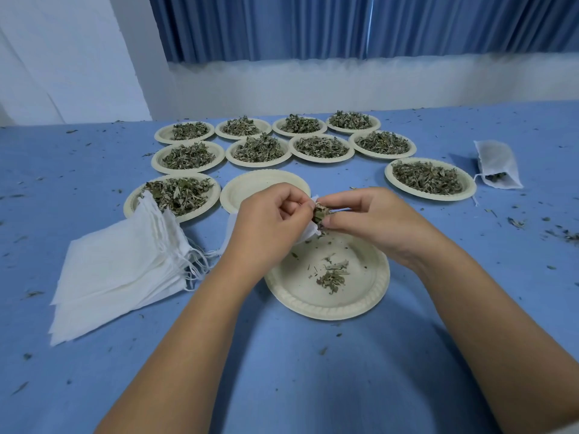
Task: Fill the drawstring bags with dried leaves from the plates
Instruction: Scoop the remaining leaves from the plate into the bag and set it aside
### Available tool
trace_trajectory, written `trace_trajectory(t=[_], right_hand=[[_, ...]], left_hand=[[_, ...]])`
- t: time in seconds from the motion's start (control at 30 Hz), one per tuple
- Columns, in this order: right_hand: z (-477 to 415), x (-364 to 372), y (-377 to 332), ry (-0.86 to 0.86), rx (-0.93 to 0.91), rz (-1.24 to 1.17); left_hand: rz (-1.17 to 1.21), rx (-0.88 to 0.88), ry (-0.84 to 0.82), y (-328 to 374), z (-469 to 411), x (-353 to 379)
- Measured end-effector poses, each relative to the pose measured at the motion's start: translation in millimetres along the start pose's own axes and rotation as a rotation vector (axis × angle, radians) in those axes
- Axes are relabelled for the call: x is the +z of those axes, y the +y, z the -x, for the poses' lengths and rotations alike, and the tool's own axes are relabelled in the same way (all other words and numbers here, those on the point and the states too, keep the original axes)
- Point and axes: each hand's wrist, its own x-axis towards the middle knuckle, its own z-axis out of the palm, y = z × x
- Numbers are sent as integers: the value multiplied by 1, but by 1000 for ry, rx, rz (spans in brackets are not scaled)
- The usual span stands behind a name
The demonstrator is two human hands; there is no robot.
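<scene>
Leaf crumbs (517,222) dot the blue surface (297,371) by blue curtains (313,26); left hand (269,214) grips a white cloth bag (308,232), right hand (369,220) pinches dry leaves (319,213).

The drawstring bag (308,234) is mostly hidden behind the left hand (269,220). Only its white corners show, and its mouth is lost under the clump of dried leaves (319,214) pinched by the right hand (372,217). The left hand also covers the empty plate's (266,183) near rim. A stack of empty bags (119,264) overlaps one plate of leaves (216,192).
</scene>
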Motion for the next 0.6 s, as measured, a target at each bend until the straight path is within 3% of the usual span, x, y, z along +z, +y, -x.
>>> trace_trajectory(t=[0.33,0.6], right_hand=[[0,15,2,178,-115,-44],[-3,24,10,323,-220,301]], left_hand=[[23,3,25,1,-1,0],[55,47,-65,0,2,2]])
